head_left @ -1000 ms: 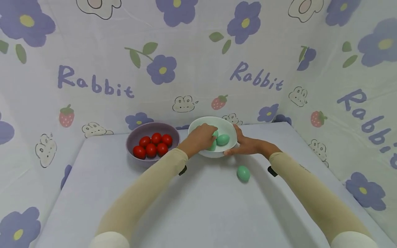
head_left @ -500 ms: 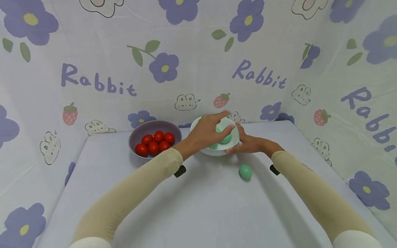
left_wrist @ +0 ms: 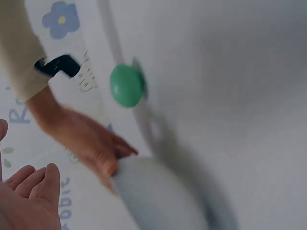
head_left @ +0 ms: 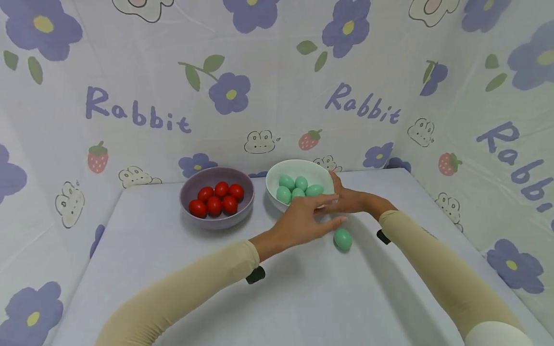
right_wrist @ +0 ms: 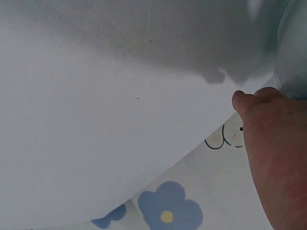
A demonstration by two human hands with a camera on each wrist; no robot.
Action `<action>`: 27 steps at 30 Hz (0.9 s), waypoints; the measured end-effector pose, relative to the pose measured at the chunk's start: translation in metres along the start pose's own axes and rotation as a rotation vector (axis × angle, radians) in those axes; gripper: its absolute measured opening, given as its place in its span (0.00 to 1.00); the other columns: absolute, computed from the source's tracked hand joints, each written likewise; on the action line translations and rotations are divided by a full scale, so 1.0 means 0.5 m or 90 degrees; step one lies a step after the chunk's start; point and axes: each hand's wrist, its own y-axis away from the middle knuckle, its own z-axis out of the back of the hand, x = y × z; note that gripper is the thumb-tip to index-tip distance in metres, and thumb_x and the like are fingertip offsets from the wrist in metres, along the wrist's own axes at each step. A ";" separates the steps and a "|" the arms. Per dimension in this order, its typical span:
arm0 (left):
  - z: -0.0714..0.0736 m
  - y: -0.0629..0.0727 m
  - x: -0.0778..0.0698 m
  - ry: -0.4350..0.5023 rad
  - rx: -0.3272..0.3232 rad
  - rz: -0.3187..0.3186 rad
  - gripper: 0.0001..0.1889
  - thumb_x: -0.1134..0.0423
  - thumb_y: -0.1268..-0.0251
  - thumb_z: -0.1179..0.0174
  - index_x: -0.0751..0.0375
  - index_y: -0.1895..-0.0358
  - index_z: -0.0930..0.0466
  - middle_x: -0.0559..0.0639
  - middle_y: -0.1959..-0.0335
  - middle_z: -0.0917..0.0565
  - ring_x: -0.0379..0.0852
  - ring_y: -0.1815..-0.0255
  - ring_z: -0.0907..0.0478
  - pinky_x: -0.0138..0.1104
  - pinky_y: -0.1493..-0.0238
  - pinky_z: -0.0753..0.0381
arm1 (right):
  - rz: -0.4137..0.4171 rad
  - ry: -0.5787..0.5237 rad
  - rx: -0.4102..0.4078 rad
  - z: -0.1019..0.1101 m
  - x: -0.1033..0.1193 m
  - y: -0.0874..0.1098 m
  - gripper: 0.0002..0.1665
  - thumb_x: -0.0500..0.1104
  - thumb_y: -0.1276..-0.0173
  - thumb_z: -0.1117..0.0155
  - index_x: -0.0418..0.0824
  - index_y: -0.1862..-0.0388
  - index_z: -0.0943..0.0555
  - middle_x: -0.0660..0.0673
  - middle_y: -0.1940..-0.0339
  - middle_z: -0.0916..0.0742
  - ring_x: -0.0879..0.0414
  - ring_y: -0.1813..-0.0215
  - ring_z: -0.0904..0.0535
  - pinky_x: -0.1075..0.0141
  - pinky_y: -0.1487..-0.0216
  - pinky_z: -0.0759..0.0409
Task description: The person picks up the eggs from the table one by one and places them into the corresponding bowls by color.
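Observation:
My left hand [head_left: 300, 222] reaches over the table in front of the white bowl [head_left: 300, 167], its fingers spread and holding nothing. Just past its fingertips, a lone green egg [head_left: 343, 239] lies on the table; the left wrist view also has this green egg [left_wrist: 126, 86] apart from the hand. Several green eggs [head_left: 286, 181] rest inside the bowl. At the bowl's right side my right hand [head_left: 349, 200] grips the wall, thumb toward the front. The left hand partly covers the bowl's front. Only part of the right hand [right_wrist: 276, 143] appears in the right wrist view, beside the bowl.
Left of the white bowl stands a purple bowl [head_left: 222, 224] with several red eggs [head_left: 214, 206]. Both bowls sit near the back of the white table [head_left: 346, 298]. A patterned cloth [head_left: 268, 96] rises behind and at the sides.
My left hand has come out of the white bowl, opened, and moved down and right toward the lone green egg. The right hand has stayed on the bowl.

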 end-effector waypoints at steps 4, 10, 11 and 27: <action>-0.047 0.019 0.028 -0.006 0.063 0.006 0.34 0.42 0.30 0.30 0.53 0.26 0.22 0.44 0.28 0.20 0.39 0.32 0.21 0.28 0.36 0.21 | 0.010 0.000 -0.013 -0.001 -0.009 -0.003 0.78 0.62 0.28 0.29 0.46 0.17 0.84 0.37 0.13 0.71 0.35 0.13 0.70 0.34 0.17 0.57; -0.115 0.022 0.067 -0.088 0.113 0.012 0.35 0.39 0.30 0.31 0.56 0.28 0.22 0.49 0.40 0.12 0.44 0.41 0.15 0.27 0.44 0.18 | 0.005 -0.015 -0.025 -0.012 -0.015 -0.008 0.81 0.65 0.33 0.24 0.52 0.16 0.83 0.40 0.13 0.69 0.37 0.12 0.69 0.34 0.17 0.57; -0.125 0.021 0.073 -0.101 0.116 0.016 0.35 0.39 0.31 0.31 0.57 0.29 0.22 0.49 0.43 0.11 0.44 0.44 0.14 0.26 0.46 0.19 | 0.006 -0.019 -0.025 -0.015 -0.016 -0.009 0.81 0.64 0.33 0.24 0.52 0.16 0.83 0.40 0.13 0.68 0.37 0.12 0.69 0.33 0.17 0.57; -0.183 -0.018 0.118 -0.100 0.111 0.043 0.25 0.42 0.37 0.25 0.58 0.50 0.17 0.46 0.66 0.15 0.36 0.65 0.22 0.24 0.61 0.24 | 0.049 -0.066 -0.043 -0.020 -0.023 -0.006 0.82 0.63 0.34 0.24 0.48 0.17 0.84 0.35 0.12 0.63 0.36 0.12 0.59 0.37 0.17 0.49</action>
